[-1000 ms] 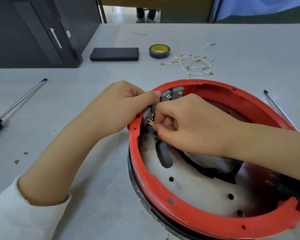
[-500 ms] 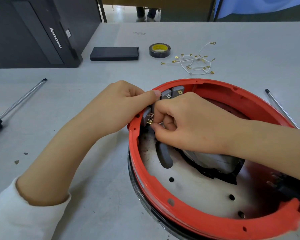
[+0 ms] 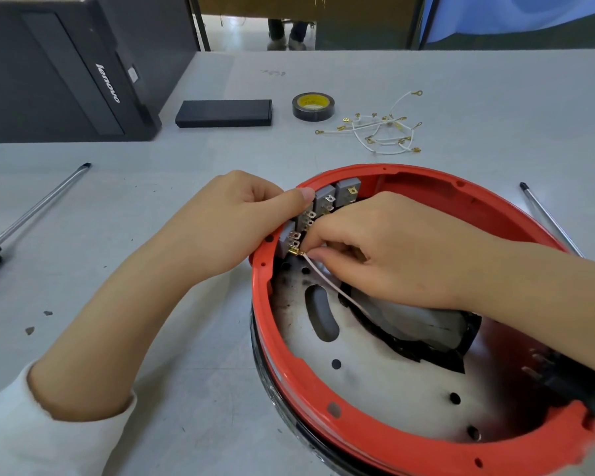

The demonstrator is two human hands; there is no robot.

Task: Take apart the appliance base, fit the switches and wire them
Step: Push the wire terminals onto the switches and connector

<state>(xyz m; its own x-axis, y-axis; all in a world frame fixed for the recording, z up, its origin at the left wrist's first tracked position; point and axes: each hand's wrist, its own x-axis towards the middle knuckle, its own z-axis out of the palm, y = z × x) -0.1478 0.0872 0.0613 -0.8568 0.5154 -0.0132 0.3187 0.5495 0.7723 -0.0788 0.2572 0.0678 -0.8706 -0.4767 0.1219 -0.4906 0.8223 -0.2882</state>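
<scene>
Four grey switches (image 3: 325, 201) sit in a row along the inner far-left wall of the one red appliance base (image 3: 323, 400), which lies on a pale grey table (image 3: 152, 235). The left hand (image 3: 234, 221) grips the rim, thumb pressed on a switch, while the right hand (image 3: 385, 249) pinches one white wire (image 3: 327, 281) whose gold end touches the lowest switch. Around lie two screwdrivers (image 3: 38, 204), one tape roll (image 3: 313, 106), one black box (image 3: 224, 113), a bundle of spare wires (image 3: 382, 132) and a black computer case (image 3: 66, 67); the right arm hides part of the base.

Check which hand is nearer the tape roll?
Left. The left hand grips the red base's rim just below the tape roll; the right hand sits lower and further right, pinching a white wire.
</scene>
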